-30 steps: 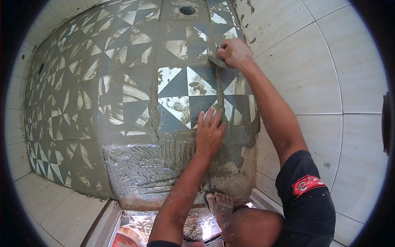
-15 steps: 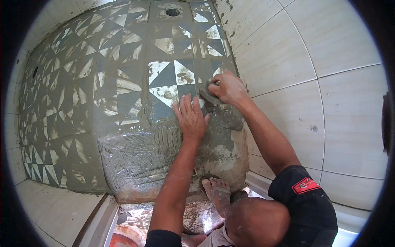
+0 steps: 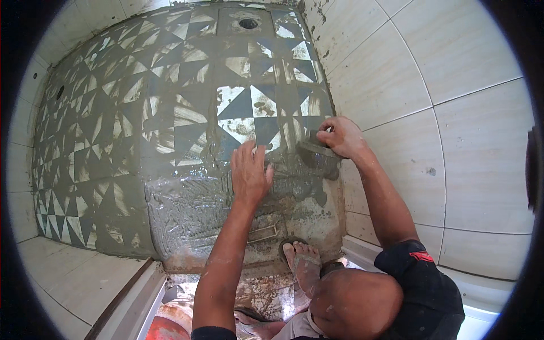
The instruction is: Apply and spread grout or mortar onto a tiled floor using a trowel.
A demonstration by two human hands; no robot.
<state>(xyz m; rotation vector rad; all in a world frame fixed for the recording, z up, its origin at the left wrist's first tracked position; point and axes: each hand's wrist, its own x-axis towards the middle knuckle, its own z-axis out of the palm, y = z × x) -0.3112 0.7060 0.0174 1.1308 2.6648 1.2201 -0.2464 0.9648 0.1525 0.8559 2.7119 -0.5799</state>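
Note:
My right hand (image 3: 343,139) grips a grey, grout-coated flat float (image 3: 313,147) on the lower right part of the patterned grey-and-white tile floor (image 3: 230,101). Wet grey paste lies around the float and streaks the tiles above it. My left hand (image 3: 249,178) is open, fingers apart, at the lower edge of a partly clean tile, just above a ridged bed of wet mortar (image 3: 181,212). The left fingertips are near the tile; whether they press on it I cannot tell.
A round drain hole (image 3: 248,24) sits at the far end. Pale tiled walls (image 3: 476,158) border the floor. My sandaled foot (image 3: 300,255) stands near the doorway edge, beside my raised knee. A red object (image 3: 167,327) is partly visible at lower left.
My right hand and float have moved toward me, leaving grey smears over the right-hand tiles. My left hand has shifted left, away from the float. The view has shifted slightly.

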